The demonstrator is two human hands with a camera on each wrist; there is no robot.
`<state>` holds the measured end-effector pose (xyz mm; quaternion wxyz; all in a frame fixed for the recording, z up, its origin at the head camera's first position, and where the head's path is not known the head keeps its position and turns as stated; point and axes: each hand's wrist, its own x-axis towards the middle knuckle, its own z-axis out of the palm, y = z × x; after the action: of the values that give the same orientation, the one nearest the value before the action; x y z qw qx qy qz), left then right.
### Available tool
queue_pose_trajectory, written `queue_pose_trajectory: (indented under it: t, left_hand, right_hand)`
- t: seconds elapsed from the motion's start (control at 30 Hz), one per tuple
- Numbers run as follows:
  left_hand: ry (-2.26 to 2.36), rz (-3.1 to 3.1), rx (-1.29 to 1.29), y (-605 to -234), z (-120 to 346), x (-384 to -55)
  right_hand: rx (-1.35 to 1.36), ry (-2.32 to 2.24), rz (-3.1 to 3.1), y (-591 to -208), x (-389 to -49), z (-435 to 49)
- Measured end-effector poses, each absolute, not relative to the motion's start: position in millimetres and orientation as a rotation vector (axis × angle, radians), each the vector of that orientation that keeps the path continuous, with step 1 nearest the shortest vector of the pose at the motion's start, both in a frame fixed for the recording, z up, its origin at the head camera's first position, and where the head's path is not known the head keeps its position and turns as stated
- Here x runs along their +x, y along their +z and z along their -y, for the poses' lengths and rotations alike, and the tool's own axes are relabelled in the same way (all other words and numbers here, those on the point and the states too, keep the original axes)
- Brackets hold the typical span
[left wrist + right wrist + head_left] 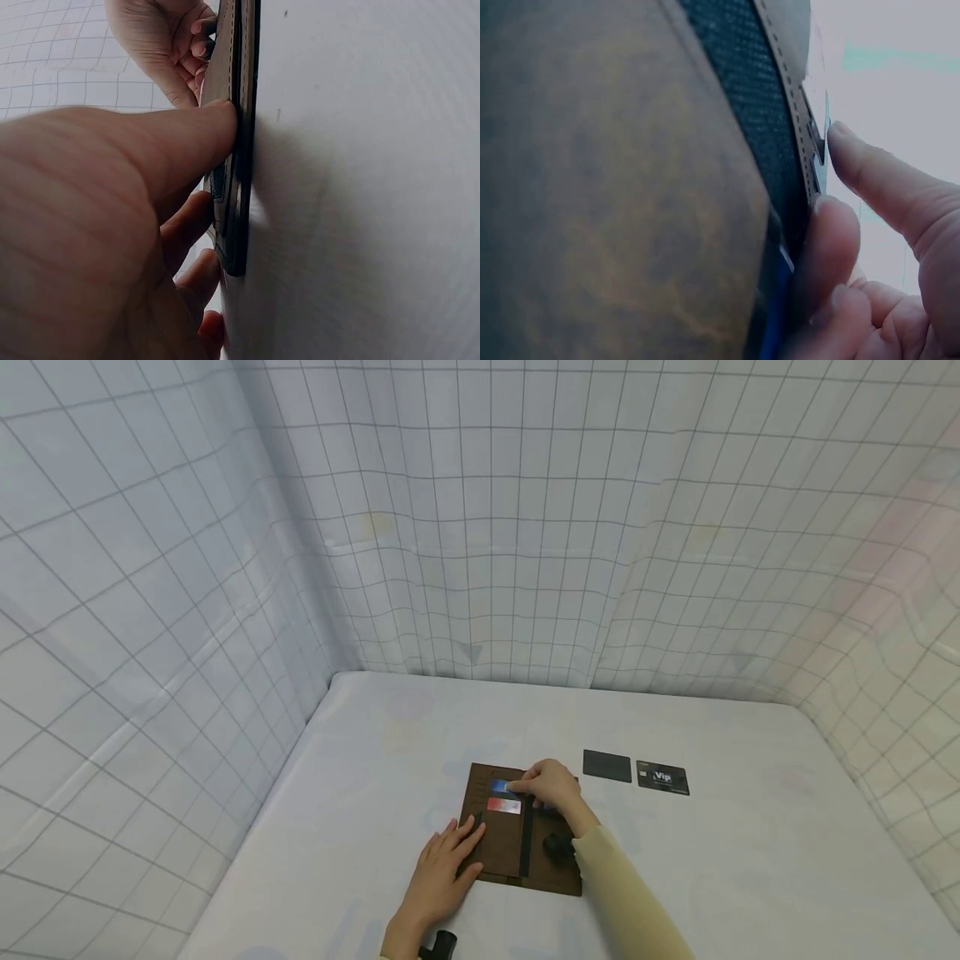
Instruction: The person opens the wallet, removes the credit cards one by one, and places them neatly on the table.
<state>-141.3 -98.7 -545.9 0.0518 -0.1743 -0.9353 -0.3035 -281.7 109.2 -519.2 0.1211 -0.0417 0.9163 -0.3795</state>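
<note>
A brown leather wallet (pixel 498 843) lies opened flat on the table, with a dark band down its middle. My left hand (pixel 444 870) rests on its left edge, fingers extended over the leather; in the left wrist view the thumb (pixel 217 120) presses near the stitched edge. At the upper slots, my right hand (pixel 553 783) pinches a blue card (pixel 500 786) by its right side. Just below sits a red-and-white card (pixel 504 806), partly inside a slot. Another blue card (pixel 549 807) shows partly under the right hand.
Beyond the wallet to the right lie a plain dark card (pixel 607 766) and a black card marked Vip (pixel 662 777), side by side on the white table (pixel 360 760). White grid-patterned curtains (pixel 480 527) enclose the back and sides.
</note>
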Motion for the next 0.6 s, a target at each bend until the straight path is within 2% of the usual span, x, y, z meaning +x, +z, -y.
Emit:
queue_pose_trajectory:
  t: [0.6]
  left_hand:
    - [-0.926,2.845,-0.531,-546.8,99.4,-140.6]
  right_hand:
    - [-0.120,-1.120,-2.712,-524.8,-285.0,-107.2]
